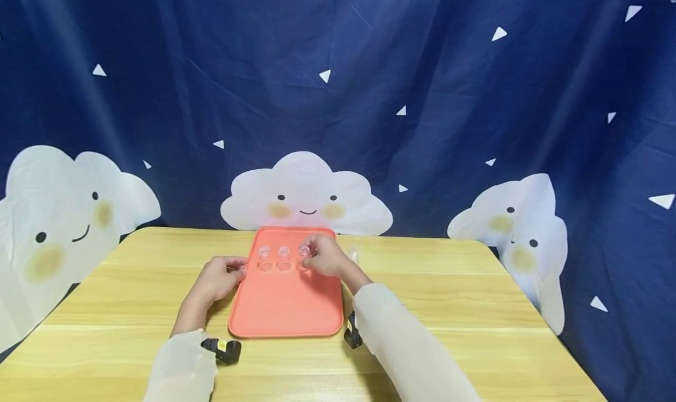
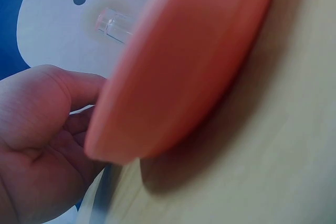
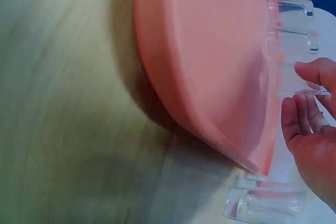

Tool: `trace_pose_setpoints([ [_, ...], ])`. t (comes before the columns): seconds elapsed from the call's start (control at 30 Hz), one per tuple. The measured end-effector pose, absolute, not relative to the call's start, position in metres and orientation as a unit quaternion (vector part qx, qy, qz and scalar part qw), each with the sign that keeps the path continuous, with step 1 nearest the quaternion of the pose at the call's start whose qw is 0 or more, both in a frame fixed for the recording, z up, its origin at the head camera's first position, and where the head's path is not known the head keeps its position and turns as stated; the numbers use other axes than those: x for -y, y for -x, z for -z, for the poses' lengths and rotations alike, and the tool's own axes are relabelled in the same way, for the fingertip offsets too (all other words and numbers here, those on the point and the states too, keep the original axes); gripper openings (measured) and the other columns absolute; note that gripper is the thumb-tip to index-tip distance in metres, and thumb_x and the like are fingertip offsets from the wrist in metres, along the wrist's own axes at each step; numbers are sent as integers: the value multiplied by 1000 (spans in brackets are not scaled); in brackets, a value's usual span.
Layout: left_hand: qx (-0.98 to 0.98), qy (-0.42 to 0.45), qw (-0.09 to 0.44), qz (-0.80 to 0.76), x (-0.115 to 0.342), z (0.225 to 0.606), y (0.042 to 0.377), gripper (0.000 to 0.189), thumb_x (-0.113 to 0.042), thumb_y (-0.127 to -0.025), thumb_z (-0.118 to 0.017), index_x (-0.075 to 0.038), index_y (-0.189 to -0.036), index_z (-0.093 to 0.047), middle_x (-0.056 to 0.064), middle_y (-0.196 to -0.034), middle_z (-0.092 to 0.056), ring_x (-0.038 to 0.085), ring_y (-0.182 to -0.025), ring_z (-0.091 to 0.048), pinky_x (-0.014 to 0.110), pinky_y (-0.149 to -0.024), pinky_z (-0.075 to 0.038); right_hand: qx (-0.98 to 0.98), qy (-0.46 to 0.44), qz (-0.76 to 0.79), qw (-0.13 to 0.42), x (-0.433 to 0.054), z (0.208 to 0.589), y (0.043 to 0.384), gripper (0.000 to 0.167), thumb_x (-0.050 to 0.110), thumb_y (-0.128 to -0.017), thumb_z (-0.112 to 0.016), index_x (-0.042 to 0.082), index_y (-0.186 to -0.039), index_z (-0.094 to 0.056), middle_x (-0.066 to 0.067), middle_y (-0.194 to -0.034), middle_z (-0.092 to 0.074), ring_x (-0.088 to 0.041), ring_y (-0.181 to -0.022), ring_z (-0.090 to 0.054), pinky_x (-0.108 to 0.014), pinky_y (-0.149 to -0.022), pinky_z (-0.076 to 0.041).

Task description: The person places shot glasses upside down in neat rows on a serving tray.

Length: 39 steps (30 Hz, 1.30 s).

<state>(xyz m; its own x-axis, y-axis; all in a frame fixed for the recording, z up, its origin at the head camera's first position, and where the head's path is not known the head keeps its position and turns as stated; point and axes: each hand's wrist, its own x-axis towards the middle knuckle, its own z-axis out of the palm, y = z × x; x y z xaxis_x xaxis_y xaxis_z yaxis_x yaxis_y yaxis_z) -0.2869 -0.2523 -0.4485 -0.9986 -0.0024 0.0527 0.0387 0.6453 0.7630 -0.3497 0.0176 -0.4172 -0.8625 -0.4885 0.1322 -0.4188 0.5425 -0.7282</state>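
A coral tray (image 1: 287, 308) lies on the table, and three small clear cups stand in a row toward its far end. The left cup (image 1: 265, 261) and the middle cup (image 1: 284, 261) stand narrower end up. My right hand (image 1: 325, 256) grips the right-hand cup (image 3: 287, 78) between thumb and fingers, hiding part of it. My left hand (image 1: 219, 277) holds the tray's left edge, its thumb (image 2: 86, 88) at the rim and the other fingers partly hidden behind it.
Another clear glass piece (image 3: 265, 205) stands on the wooden table (image 1: 433, 308) just beyond the tray's right side. A dark blue curtain (image 1: 359, 108) with smiling clouds hangs behind the table's far edge. Black wrist cameras (image 1: 224, 350) sit at both cuffs.
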Motion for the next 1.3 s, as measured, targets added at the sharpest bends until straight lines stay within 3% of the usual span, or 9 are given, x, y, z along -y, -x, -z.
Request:
trace_pose_setpoints([
  [0.27, 906, 6, 24, 423, 252, 452, 289, 35, -5, -98, -62, 6, -131, -65, 23, -124, -68, 35, -109, -64, 54, -97, -50, -883, 240, 399, 57, -16, 423, 351, 21, -6, -82, -77, 5, -98, -67, -1, -87, -62, -15, -83, -57, -25, -72, -53],
  [0.57, 906, 5, 21, 424, 253, 449, 289, 35, -5, -98, -62, 7, -131, -64, 24, -124, -68, 35, -108, -64, 53, -97, -50, -885, 235, 397, 59, -14, 423, 352, 18, -3, -84, -78, 3, -98, -69, 0, -87, -65, -13, -82, -59, -25, -75, -53],
  [0.97, 905, 5, 19, 425, 252, 450, 288, 35, -6, -98, -62, 6, -131, -65, 24, -124, -68, 34, -108, -63, 54, -97, -49, -884, 243, 394, 64, -15, 420, 350, 21, -5, -83, -78, 1, -101, -69, -1, -86, -64, -13, -79, -58, -24, -69, -52],
  [1.3, 906, 8, 20, 422, 254, 450, 288, 35, -6, -98, -61, 6, -131, -65, 24, -125, -68, 37, -111, -63, 55, -99, -49, -900, 278, 334, 41, -27, 399, 352, 34, -3, -84, -73, -1, -117, -67, -13, -104, -69, -25, -96, -67, -33, -86, -56],
])
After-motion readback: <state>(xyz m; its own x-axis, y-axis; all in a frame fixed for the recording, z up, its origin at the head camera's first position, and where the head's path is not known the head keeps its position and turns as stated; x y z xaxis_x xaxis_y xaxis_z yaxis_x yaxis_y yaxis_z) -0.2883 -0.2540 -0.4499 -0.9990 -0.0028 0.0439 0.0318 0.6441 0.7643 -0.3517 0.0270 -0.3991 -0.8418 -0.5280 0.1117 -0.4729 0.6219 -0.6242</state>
